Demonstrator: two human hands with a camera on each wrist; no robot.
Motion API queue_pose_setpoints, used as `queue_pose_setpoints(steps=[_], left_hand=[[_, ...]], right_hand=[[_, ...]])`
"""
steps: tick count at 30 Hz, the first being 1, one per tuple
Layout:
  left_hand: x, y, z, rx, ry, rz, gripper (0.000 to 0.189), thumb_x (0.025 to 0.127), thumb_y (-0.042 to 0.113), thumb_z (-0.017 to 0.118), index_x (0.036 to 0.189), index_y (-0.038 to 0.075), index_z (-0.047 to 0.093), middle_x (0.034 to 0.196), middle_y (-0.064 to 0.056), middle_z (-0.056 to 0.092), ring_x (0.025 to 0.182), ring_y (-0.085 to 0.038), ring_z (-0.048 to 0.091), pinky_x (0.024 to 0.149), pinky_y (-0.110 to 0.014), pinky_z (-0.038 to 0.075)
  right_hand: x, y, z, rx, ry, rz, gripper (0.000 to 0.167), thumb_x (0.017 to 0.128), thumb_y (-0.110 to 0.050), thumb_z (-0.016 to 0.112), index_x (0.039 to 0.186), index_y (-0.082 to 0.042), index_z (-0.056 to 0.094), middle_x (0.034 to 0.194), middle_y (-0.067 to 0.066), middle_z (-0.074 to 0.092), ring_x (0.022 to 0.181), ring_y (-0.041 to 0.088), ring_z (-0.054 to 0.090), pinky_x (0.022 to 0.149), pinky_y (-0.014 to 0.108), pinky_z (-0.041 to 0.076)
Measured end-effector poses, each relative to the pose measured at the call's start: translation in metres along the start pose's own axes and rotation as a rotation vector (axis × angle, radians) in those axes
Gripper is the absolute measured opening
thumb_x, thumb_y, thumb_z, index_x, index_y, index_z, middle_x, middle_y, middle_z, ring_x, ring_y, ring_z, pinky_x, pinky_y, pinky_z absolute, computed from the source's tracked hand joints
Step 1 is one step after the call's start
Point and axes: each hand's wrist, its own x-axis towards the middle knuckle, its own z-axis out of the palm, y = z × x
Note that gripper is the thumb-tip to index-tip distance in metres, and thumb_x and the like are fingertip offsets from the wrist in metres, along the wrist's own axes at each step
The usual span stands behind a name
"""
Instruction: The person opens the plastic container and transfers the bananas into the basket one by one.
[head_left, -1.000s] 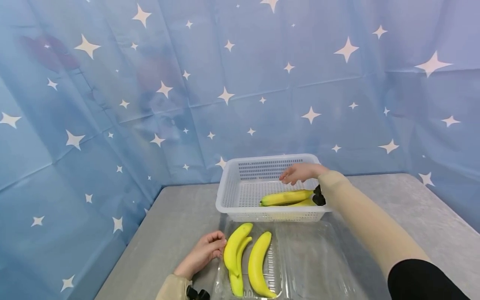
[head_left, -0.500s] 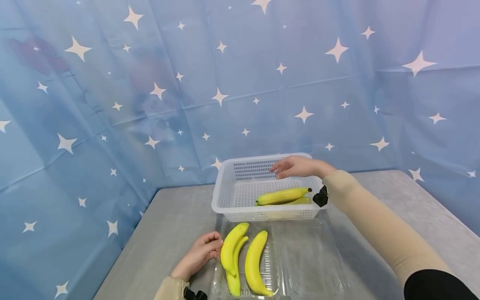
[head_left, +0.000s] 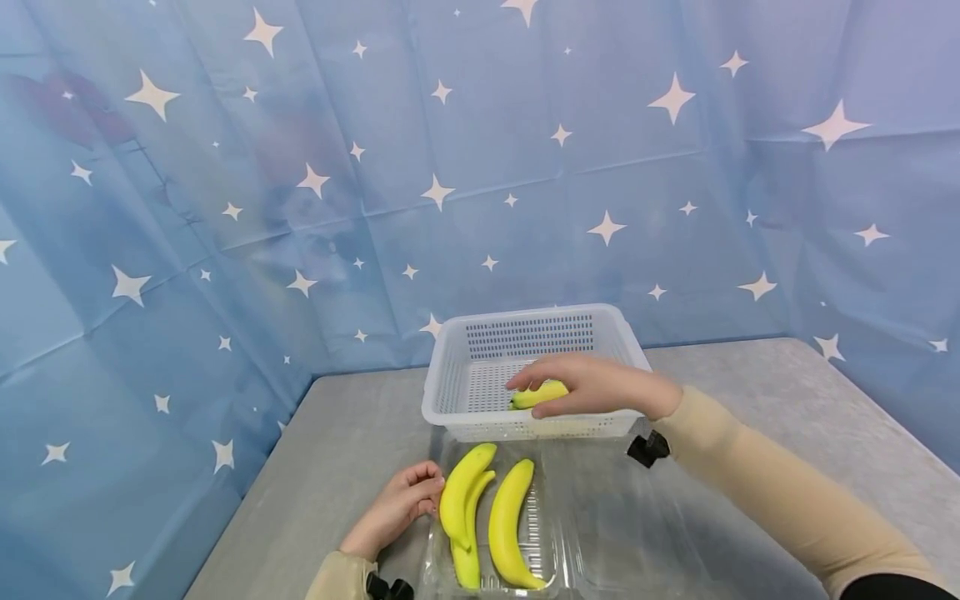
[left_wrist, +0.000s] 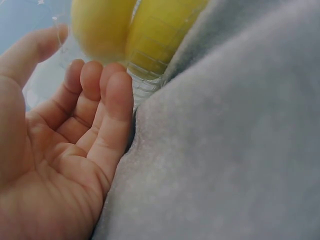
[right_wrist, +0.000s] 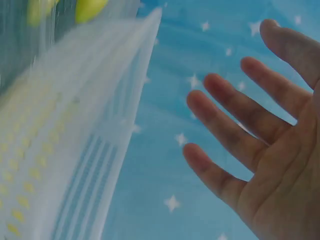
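Note:
My left hand [head_left: 397,508] rests at the left side of a clear plastic clamshell box [head_left: 555,550]. In the left wrist view its fingers [left_wrist: 117,95] are loosely bent against the box's side, and the thumb stands apart from them at the rim. Inside the box's left half lie two overlapping bananas [head_left: 457,500] and a third banana [head_left: 510,525] to their right. My right hand [head_left: 581,387] is over the front right part of a white plastic basket [head_left: 450,408], fingers spread and holding nothing. Beneath it a banana [head_left: 543,393] shows in part; the hand hides the rest of the basket's bananas.
A grey table [head_left: 337,433] carries the box and the basket. The basket stands behind the box, close to a blue curtain [head_left: 480,167] with white stars. The box's lid half [head_left: 630,533] lies flat on the right.
My right hand has come from the back of the basket toward its front and lower, over the bananas. The left hand stays by the box. The head view has shifted slightly.

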Motion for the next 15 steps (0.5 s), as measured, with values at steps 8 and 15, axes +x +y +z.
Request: queue_pose_setpoints(steps=[8,15], left_hand=[[-0.001,0.001,0.0,-0.004,0.002,-0.007,0.007,0.098,0.012,0.056,0.093,0.007,0.056,0.08,-0.001,0.054,0.067,-0.01,0.055,0.064,-0.025,0.052],[0.0,0.0,0.0,-0.004,0.002,-0.011,0.007,0.098,0.012,0.055,0.093,0.006,0.056,0.08,-0.001,0.053,0.067,-0.01,0.055,0.064,-0.025,0.053]], right_hand=[[-0.008,-0.018,0.042,0.062,0.081,-0.257,0.044,0.096,-0.024,0.064,0.137,-0.014,0.052,0.129,-0.004,0.058,0.113,0.011,0.056,0.094,0.033,0.047],[-0.012,-0.018,0.08,0.043,0.032,-0.298,0.045,0.095,-0.028,0.064,0.137,-0.017,0.052,0.133,-0.005,0.056,0.122,0.011,0.051,0.098,0.031,0.044]])
